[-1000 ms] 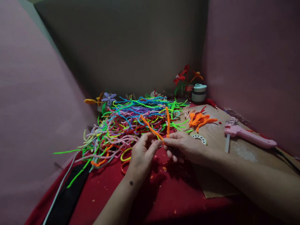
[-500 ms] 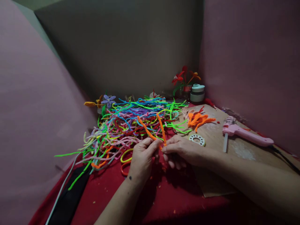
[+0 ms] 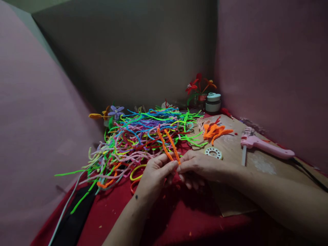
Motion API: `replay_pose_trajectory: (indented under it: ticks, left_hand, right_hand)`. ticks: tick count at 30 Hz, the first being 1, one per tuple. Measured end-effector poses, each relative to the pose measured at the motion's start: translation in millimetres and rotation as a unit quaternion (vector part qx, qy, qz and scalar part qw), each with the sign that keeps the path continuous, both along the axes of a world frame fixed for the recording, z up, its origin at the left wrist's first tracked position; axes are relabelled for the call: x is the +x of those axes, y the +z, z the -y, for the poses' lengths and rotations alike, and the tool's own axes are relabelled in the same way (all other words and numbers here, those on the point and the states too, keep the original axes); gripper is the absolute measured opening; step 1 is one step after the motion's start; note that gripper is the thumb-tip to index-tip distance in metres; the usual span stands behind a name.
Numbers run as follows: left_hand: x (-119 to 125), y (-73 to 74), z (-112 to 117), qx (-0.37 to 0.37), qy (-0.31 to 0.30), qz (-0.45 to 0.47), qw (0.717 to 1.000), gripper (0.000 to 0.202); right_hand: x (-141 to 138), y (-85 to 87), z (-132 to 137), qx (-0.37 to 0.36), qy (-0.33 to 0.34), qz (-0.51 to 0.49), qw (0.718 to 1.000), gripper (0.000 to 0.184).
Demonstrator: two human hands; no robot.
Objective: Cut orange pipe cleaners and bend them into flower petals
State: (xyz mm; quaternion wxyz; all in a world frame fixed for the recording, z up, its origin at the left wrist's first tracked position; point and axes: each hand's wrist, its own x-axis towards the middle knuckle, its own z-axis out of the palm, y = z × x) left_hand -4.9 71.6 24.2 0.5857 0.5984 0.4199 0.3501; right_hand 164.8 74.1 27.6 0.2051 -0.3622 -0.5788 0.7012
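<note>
Between my two hands is an orange pipe cleaner whose two arms stick up side by side, pointing away from me. My left hand pinches its lower part between thumb and finger. Right beside it, my right hand pinches the same spot, fingertips nearly touching the left thumb. The lower end of the pipe cleaner is hidden by my fingers. Just behind the hands lies a large tangled pile of coloured pipe cleaners. Scissors with yellow and red handles lie partly covered by my left hand.
On a brown board rest a pink hot glue gun, a white ring with holes and bent orange pipe cleaners. A lidded jar and red flowers stand behind. A white cable crosses the red cloth.
The two arms of the orange pipe cleaner have come closer together and now run nearly parallel. My hands stay pinched close together. The whole view has shifted slightly.
</note>
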Motion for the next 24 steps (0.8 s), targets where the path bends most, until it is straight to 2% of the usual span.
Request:
replay_pose_trajectory:
  ticks: [6, 9, 12, 14, 16, 19, 24]
  left_hand:
    - [-0.2, 1.1, 3.7, -0.036, -0.024, 0.063, 0.997, 0.027]
    - [2.2, 2.1, 5.7, -0.053, 0.007, 0.098, 0.994, 0.021]
    - [3.4, 2.4, 4.6, -0.063, 0.074, 0.144, 0.985, 0.020]
    - [3.7, 3.1, 2.7, -0.082, 0.110, 0.177, 0.975, 0.020]
    - [4.2, 4.3, 1.0, -0.102, 0.117, 0.199, 0.968, 0.020]
    - [6.6, 5.8, 0.3, -0.118, 0.109, 0.205, 0.966, 0.019]
    - [8.8, 3.7, 1.5, -0.096, 0.127, 0.163, 0.974, 0.021]
  right_hand:
    - [6.0, 1.9, 0.4, -0.012, 0.055, -0.014, 0.998, 0.023]
    - [6.8, 0.6, -0.5, -0.026, 0.061, -0.039, 0.997, 0.025]
    - [4.3, -6.1, -3.8, -0.042, 0.051, -0.130, 0.989, 0.024]
    - [1.6, -12.5, -6.6, -0.072, 0.061, -0.219, 0.971, 0.026]
    - [-1.0, -18.8, -8.9, -0.108, 0.083, -0.288, 0.948, 0.028]
    - [-3.6, -25.5, -10.0, -0.145, 0.100, -0.319, 0.931, 0.028]
    - [-5.5, -28.4, -7.9, -0.155, 0.079, -0.328, 0.929, 0.024]
